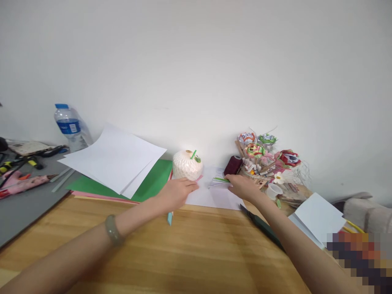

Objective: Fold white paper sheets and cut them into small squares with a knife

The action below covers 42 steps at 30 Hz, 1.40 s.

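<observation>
My left hand point(177, 195) is low over the front of a white, textured, coconut-like ball point(186, 165) with a green straw-like stick on top. Its fingers point right and are pressed together; what they hold, if anything, is hidden. A pink strip point(199, 178) shows just beyond the fingertips. My right hand point(241, 187) is closed at the right end of some narrow green and white paper strips point(219, 179). Beneath the strips, a white paper sheet point(202, 199) lies on the table. A dark red thread spool point(232, 165) stands right behind my right hand.
Behind my right forearm sits a basket of paper flowers point(255, 151) beside a small clear cup point(273, 190). A dark-handled cutter point(263, 226) lies by that forearm. At left are white sheets point(116, 157), green paper point(156, 179), a water bottle point(69, 126) and a pink glue gun point(24, 184).
</observation>
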Available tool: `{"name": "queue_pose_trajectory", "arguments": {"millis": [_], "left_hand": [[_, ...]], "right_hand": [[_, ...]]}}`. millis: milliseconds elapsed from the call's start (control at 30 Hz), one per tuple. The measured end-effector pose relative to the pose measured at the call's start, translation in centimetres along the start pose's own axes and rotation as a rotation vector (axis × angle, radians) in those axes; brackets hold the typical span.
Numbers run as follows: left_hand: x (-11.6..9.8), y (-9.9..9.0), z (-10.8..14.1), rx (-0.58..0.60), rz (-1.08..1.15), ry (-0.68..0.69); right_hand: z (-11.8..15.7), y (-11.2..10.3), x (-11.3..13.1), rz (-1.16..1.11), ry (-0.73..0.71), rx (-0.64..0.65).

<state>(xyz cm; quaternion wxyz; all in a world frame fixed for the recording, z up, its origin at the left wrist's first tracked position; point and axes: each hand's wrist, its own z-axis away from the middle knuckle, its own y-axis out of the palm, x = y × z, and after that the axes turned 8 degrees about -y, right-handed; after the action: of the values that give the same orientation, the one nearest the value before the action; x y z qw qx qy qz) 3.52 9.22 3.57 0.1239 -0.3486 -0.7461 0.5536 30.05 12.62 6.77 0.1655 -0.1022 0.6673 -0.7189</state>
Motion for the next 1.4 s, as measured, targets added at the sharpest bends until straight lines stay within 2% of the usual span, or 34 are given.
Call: {"name": "queue_pose_trajectory", "arguments": {"millis": [33, 67, 100, 200, 300, 400, 500, 667, 833, 1000, 1100, 1167, 1300, 1333, 1400], "left_hand": [[-1.0, 0.4, -1.0, -0.010, 0.088, -0.048], [-2.0, 1.1, -2.1, -0.009, 0.438, -0.200], [-2.8, 1.9, -3.3, -0.005, 0.543, -0.240], [-4.4, 5.1, -6.9, -0.004, 0.716, -0.340], [-4.8, 8.4, -9.3, -0.009, 0.871, -0.467], [-4.9, 10.5, -9.9, -0.032, 0.995, -0.539], [-5.2, 11.3, -9.6, -0.080, 1.072, -0.558], [-6.3, 11.1, -8.8, -0.158, 1.105, -0.543], [-7.4, 11.4, -9.3, -0.174, 1.077, -0.624], [-7.4, 10.6, -10.5, -0.212, 1.035, -0.711], [-7.3, 9.3, -9.8, -0.222, 0.995, -0.760], [-7.6, 8.4, -8.1, -0.168, 0.980, -0.761], [-8.8, 6.3, -2.6, 0.062, 0.999, -0.645], [-9.1, 5.5, -1.1, 0.139, 1.004, -0.580], [-9.7, 3.3, 1.5, 0.314, 0.892, -0.356]], "right_hand": [[0.0, 0.2, -0.3, -0.012, -0.005, -0.014], [0.1, 0.4, -0.7, -0.024, -0.010, -0.031], [0.1, 0.7, -1.0, -0.037, -0.013, -0.051], [0.4, 1.6, -2.2, -0.083, -0.004, -0.137], [0.2, 3.0, -3.3, -0.169, 0.010, -0.247], [0.0, 4.6, -3.8, -0.287, -0.011, -0.368], [0.3, 6.2, -3.7, -0.381, -0.040, -0.502], [1.2, 8.0, -3.1, -0.444, -0.088, -0.652], [1.1, 8.5, -2.0, -0.415, -0.089, -0.683], [0.6, 7.8, -2.1, -0.327, 0.009, -0.671], [0.2, 7.3, -2.7, -0.253, 0.131, -0.671], [-0.2, 7.3, -2.9, -0.202, 0.208, -0.646], [-0.7, 7.4, -2.9, -0.096, 0.278, -0.568], [-0.7, 7.3, -2.8, -0.066, 0.282, -0.558], [-0.6, 7.1, -2.6, 0.000, 0.280, -0.550]]}}
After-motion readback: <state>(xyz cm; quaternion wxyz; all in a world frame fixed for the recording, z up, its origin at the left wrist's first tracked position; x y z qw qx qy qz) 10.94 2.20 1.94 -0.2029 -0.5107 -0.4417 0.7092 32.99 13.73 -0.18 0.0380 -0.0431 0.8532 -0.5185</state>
